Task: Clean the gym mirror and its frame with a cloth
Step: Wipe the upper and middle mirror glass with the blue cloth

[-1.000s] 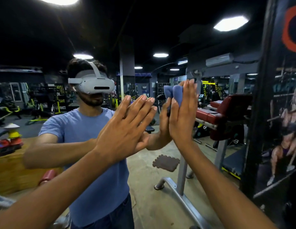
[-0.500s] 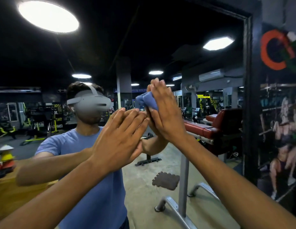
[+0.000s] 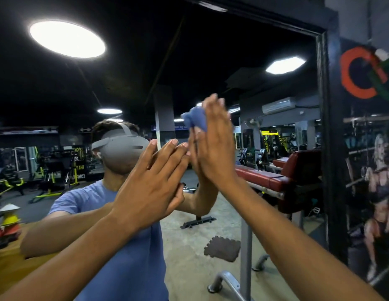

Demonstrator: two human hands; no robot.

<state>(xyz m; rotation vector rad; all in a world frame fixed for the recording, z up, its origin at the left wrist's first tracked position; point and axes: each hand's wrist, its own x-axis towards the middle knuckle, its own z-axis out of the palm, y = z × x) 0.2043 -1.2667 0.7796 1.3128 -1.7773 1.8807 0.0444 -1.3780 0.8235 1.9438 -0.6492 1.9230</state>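
Note:
A large gym mirror (image 3: 265,88) fills most of the view, bordered by a black frame (image 3: 329,131) along its right side and top. My right hand (image 3: 217,144) presses a crumpled blue cloth (image 3: 195,118) flat against the glass with straight fingers. My left hand (image 3: 150,190) lies flat on the glass lower and to the left, fingers straight and spread, holding nothing. Both hands meet their own reflections in the mirror.
To the right of the frame is a dark wall poster (image 3: 371,170) with an orange logo. The mirror reflects a person in a blue shirt and headset, a red padded bench (image 3: 282,177), gym machines and ceiling lights.
My right hand has slid the cloth leftward and up across the glass. The view has tilted up, showing the frame's top corner. My left hand stays flat on the mirror.

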